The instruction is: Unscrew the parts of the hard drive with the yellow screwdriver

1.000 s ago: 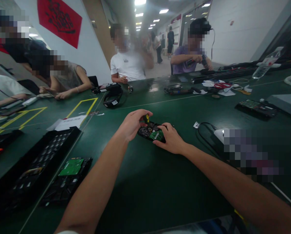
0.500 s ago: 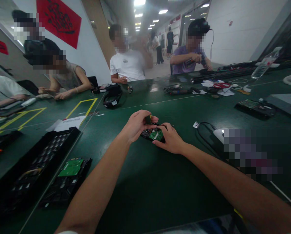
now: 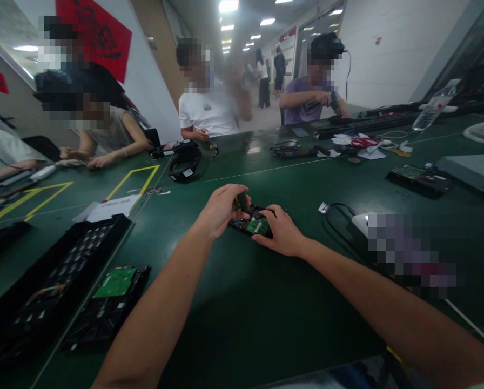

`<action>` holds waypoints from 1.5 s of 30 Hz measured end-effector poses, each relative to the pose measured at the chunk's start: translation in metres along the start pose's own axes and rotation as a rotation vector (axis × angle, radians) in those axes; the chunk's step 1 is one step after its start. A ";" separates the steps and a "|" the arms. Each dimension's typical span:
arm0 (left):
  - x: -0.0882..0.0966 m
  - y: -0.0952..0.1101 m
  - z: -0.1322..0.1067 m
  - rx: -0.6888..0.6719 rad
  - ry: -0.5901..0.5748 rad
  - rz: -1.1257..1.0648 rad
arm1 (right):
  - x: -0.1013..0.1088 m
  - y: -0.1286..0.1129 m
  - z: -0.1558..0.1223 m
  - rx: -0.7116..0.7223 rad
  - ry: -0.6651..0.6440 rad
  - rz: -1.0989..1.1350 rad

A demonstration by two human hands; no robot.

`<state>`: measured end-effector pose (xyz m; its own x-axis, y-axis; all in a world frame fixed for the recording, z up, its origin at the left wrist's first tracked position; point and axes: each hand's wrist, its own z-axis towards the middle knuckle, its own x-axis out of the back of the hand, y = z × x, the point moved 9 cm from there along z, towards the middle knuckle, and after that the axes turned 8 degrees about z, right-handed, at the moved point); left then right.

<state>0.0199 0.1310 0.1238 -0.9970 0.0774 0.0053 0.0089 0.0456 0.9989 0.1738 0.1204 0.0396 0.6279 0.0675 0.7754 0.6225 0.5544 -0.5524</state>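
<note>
A small black electronic unit with a green circuit board (image 3: 258, 226) lies on the green table in front of me. My right hand (image 3: 281, 232) grips its right end, thumb on the near side and fingers on the far side. Over the unit's left end is my left hand (image 3: 223, 209), its fingers closed around a small dark flat piece with some yellow on it (image 3: 242, 202). That piece is partly covered by the fingers, so I cannot make out its kind. The left hand also hides part of the unit's left end.
At left lie a long black tray-like housing (image 3: 59, 275) and another black unit with a green board (image 3: 114, 283). A cable (image 3: 339, 232) and white device are on the right; beyond them sit another unit (image 3: 420, 180) and a bottle (image 3: 436, 105). Co-workers sit across the table.
My left hand has tilted the small dark piece, showing more of its flat face, and shifted slightly left. The right hand keeps its place on the unit. The whole view has shifted a little.
</note>
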 end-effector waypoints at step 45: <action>-0.011 -0.005 0.001 0.042 -0.124 -0.125 | 0.001 -0.005 -0.001 0.024 0.004 -0.027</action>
<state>0.0305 0.1307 0.1186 -0.9734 0.1904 -0.1272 -0.1089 0.1040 0.9886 0.1717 0.1171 0.0433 0.6126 0.0487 0.7889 0.6282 0.5758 -0.5233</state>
